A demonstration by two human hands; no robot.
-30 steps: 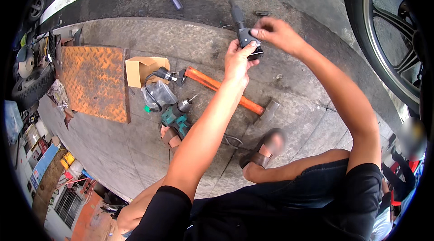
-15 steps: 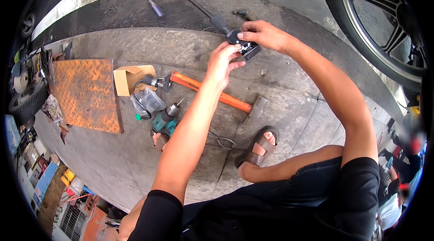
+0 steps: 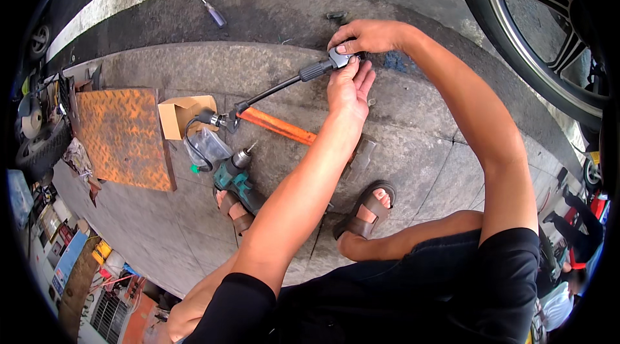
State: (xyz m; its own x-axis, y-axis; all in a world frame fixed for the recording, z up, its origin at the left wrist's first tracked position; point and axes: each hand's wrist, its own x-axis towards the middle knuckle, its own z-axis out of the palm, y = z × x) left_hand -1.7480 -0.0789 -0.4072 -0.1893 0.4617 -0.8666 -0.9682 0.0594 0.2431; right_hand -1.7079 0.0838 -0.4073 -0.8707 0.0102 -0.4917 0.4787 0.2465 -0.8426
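Both my hands hold a long black rod (image 3: 274, 91) with a ribbed sleeve and a rounded grey-and-black head; its exact kind I cannot make out. My right hand (image 3: 371, 36) is closed over the head from above. From below, my left hand (image 3: 349, 91) grips the same head, its thumb pressed on it and the other fingers partly stretched. The rod slants down to the left, its far end over the orange handle of a hammer (image 3: 278, 126). My left forearm covers part of that handle. Close to the rod's end lies a black cable with a round metal-and-black fitting (image 3: 208, 118).
A cordless drill (image 3: 236, 173), a clear plastic bag (image 3: 210, 146) and an open cardboard box (image 3: 171, 121) lie left of my arm. Beyond are a rusty orange steel plate (image 3: 123, 141) and a screwdriver (image 3: 216, 17). A motorcycle wheel (image 3: 485, 21) stands at the upper right.
The rod has swung from pointing up and left to pointing down and left. My left hand has shifted right and up, and both hands have turned around the head.
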